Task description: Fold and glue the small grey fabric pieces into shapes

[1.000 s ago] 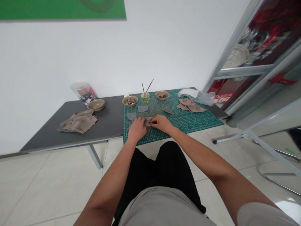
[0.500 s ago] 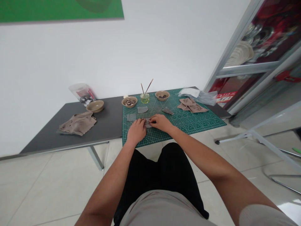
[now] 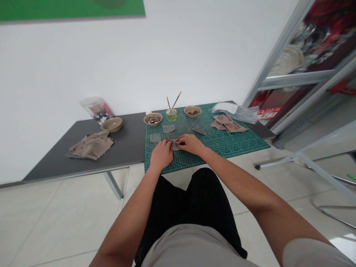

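Note:
My left hand [image 3: 162, 154] rests on the near part of the green cutting mat [image 3: 228, 142], its fingers bent down onto the left side of a small pale-grey sheet [image 3: 175, 145]. At the other side of that sheet, the fingertips of my right hand [image 3: 191, 144] are pinched together on its edge. The sheet lies low over the mat, partly covered by my fingers; its material is too small to tell. Two similar grey pieces, one flat sheet [image 3: 155, 138] and another [image 3: 168, 128], lie just beyond my left hand. A darker grey piece [image 3: 199, 130] lies beyond my right hand.
Toward the wall stand a bowl of dark and pale pieces [image 3: 153, 119], a glass jar [image 3: 171, 115] with two sticks in yellowish liquid, and another bowl [image 3: 192, 111]. Cloths [image 3: 228, 124], a plastic bag [image 3: 246, 114], a left-hand bowl [image 3: 112, 125] and a clear container [image 3: 97, 109] surround them.
Both hands stay at the same small sheet, with only slight finger movement. The whole view has shifted a little; the objects on the table have not moved.

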### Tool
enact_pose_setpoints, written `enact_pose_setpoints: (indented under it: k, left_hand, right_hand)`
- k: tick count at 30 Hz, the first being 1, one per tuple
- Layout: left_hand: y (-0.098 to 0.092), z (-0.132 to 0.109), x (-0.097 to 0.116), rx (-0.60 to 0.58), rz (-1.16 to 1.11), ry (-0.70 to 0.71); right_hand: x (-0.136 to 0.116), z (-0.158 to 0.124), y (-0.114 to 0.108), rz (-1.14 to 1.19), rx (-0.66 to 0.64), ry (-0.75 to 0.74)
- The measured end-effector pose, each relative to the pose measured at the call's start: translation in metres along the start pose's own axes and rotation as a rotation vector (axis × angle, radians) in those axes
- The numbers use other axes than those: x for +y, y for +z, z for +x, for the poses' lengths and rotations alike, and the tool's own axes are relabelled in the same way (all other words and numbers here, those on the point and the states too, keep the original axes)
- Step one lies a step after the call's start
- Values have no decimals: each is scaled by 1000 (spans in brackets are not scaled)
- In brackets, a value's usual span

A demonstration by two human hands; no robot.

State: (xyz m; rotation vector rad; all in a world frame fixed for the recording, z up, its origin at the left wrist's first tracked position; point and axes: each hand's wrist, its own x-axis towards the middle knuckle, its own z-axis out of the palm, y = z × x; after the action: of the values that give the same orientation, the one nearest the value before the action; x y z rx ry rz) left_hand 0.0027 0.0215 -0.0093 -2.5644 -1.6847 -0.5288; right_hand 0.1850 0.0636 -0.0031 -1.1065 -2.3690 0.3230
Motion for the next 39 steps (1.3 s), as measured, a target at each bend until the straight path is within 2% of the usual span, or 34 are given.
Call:
enact_pose_setpoints:
  k: [3, 6, 11, 15, 18, 21, 26, 29, 34, 39]
  left_hand:
    - [1, 0, -1, 8, -6, -14]
    - [2, 0, -1, 14, -7, -17]
    - [2, 0, -1, -13, 12, -6]
    - [1, 0, -1, -17, 22, -3]
    - [1, 0, -1, -14, 23, -3]
    - [1, -1, 0, -8, 28, -1]
    - [0, -2, 1, -10, 33, 11]
    - [-1, -1, 2, -5, 29, 11]
    - [0, -1, 2, 9, 2, -15]
    - [-1, -2, 2, 7, -8, -9]
  right_hand:
    - [-6, 8, 8, 0, 9, -27]
    - [-10, 2, 12, 8, 4, -47]
    - [0, -14, -3, 31, -6, -17]
    - [3, -2, -6, -2, -6, 14]
    - [-5, 10, 2, -27, -6, 5]
    - [-11, 7, 5, -20, -21, -12]
    - [3, -9, -5, 4, -32, -23]
    - [10, -4, -7, -14, -12, 6]
    - [-2, 11, 6, -38, -4, -5]
    - [-7, -4, 3, 6, -28, -33]
